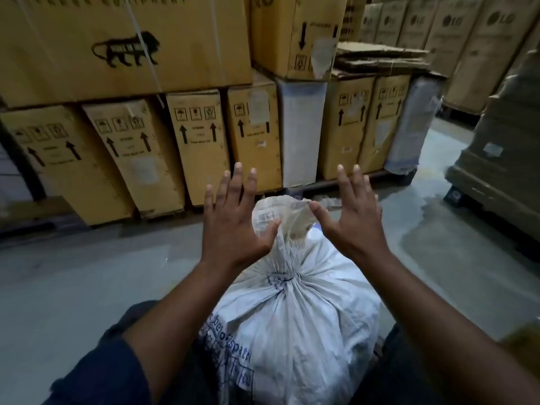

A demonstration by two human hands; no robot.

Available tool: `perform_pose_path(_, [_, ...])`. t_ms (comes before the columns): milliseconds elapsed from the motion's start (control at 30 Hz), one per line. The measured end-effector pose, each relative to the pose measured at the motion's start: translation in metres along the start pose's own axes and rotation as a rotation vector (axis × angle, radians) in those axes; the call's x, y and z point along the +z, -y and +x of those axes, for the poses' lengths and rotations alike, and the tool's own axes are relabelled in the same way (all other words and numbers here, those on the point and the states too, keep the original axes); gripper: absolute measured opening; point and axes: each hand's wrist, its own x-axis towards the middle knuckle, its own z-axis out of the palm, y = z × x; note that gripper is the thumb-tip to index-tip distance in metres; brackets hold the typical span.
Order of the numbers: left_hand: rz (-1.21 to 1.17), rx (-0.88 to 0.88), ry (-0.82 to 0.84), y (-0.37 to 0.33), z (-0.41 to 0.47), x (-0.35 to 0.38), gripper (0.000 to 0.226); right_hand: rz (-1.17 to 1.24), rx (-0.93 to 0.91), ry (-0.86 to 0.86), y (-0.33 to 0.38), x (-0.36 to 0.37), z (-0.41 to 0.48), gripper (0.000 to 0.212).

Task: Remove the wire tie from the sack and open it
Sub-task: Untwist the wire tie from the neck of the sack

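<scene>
A white woven sack (pixel 295 325) with blue print stands upright on the floor between my knees. Its neck is gathered tight by a thin dark wire tie (pixel 285 278), and the loose top of the sack (pixel 280 217) flares above it. My left hand (pixel 233 217) is spread with fingers apart on the left of the flared top, thumb touching the fabric. My right hand (pixel 353 217) is spread on the right of it, thumb tip at the fabric's edge. Neither hand holds anything.
Rows of tall cardboard boxes (pixel 198 141) stand on a pallet just behind the sack, with larger boxes (pixel 122 45) stacked on top. More wrapped cartons (pixel 496 159) stand at the right. Grey concrete floor (pixel 87 282) lies on both sides.
</scene>
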Motion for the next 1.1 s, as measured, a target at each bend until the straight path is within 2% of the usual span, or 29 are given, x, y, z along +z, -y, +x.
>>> perform_pose_path(133, [-0.051,-0.013,0.057,0.002,-0.005,0.057,0.094,0.142,0.279,0.3,-0.032,0.078,0.004,0.106])
perform_pose_path(233, [-0.132,0.001,0.071,-0.004,0.011,0.093,0.087,0.164,0.282,0.448,-0.046,0.141,0.015,0.105])
perform_pose_path(333, [-0.159,0.038,0.077,-0.004,0.017,0.098,0.082,0.122,0.091,0.543,-0.036,0.168,0.009,0.089])
perform_pose_path(467, [-0.164,0.009,0.119,0.017,0.02,0.131,0.077,0.019,-0.222,0.676,-0.029,0.205,-0.022,0.087])
perform_pose_path(533, [-0.158,0.029,0.138,0.022,0.018,0.143,0.074,-0.021,-0.408,0.691,-0.025,0.207,-0.045,0.085])
perform_pose_path(633, [-0.144,0.091,0.169,0.022,0.01,0.157,0.068,0.07,-0.633,0.629,-0.019,0.2,-0.075,0.065])
perform_pose_path(733, [-0.109,0.162,0.271,0.021,-0.003,0.172,0.065,-0.036,-0.725,0.756,-0.012,0.191,-0.099,0.058])
perform_pose_path(867, [0.0,0.186,0.507,0.028,-0.028,0.195,0.071,-0.249,-0.777,0.947,-0.007,0.177,-0.119,0.071])
perform_pose_path(967, [0.068,0.119,0.727,0.038,-0.051,0.208,0.083,-0.348,-0.814,1.08,-0.007,0.161,-0.124,0.08])
perform_pose_path(1033, [0.056,0.04,0.816,0.046,-0.06,0.212,0.087,-0.299,-0.83,1.119,-0.01,0.152,-0.121,0.077])
perform_pose_path(1100, [0.045,-0.004,0.854,0.052,-0.065,0.213,0.089,-0.09,-0.821,1.125,-0.015,0.144,-0.11,0.053])
